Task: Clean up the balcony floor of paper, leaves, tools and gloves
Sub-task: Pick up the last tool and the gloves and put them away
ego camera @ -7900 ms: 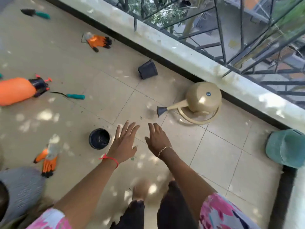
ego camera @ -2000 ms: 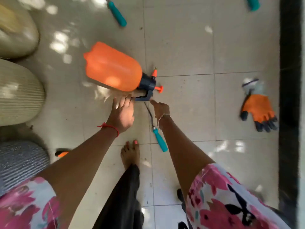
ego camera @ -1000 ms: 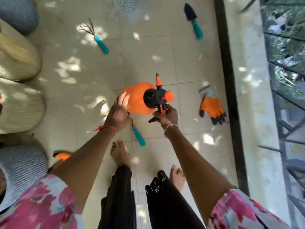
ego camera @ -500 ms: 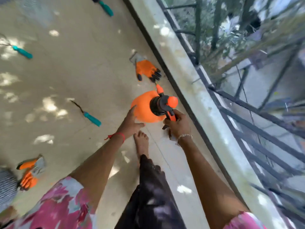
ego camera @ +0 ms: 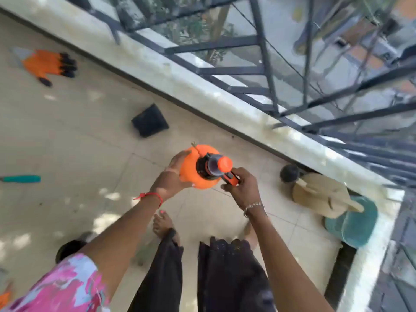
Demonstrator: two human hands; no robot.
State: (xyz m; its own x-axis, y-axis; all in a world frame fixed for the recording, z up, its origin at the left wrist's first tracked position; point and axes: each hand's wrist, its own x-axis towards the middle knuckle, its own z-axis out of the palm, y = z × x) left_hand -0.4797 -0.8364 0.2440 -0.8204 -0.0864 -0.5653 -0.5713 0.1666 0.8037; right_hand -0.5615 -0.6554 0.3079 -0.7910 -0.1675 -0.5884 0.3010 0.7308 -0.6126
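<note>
Standing barefoot on tiled balcony floor (ego camera: 67, 136), holding orange sprayer (ego camera: 190, 172) upright, clear of the tiles, seen from above. Gripping its handle w/ right hand (ego camera: 242, 188), fingers curled round it; pressing left hand (ego camera: 170, 180) flat vs. tank's side, fingers straight, thumb underneath. Opaque tank, cap on: can't tell contents. Just beyond sprayer, towards ledge (ego camera: 202, 86): black pot (ego camera: 149, 123) tipped on its side, inside not vis. Right of sprayer, nr the corner: tan watering can (ego camera: 319, 194) lying over, black rose (ego camera: 289, 173) end nearest sprayer, body overlapping teal tub (ego camera: 358, 224); can't tell what's in either. Near-left of sprayer, half hidden by left forearm: second black pot (ego camera: 69, 248), blurred, dark inside, contents unclear. Far left of sprayer: teal tool handle (ego camera: 22, 179) at frame edge, rest cut off. Beyond-left of sprayer, well apart: orange glove (ego camera: 48, 64) w/ black fingertips, flat on tiles, close to ledge's foot. At bottom-left, far behind sprayer: small orange patch (ego camera: 4, 298), too cut off to name.
</note>
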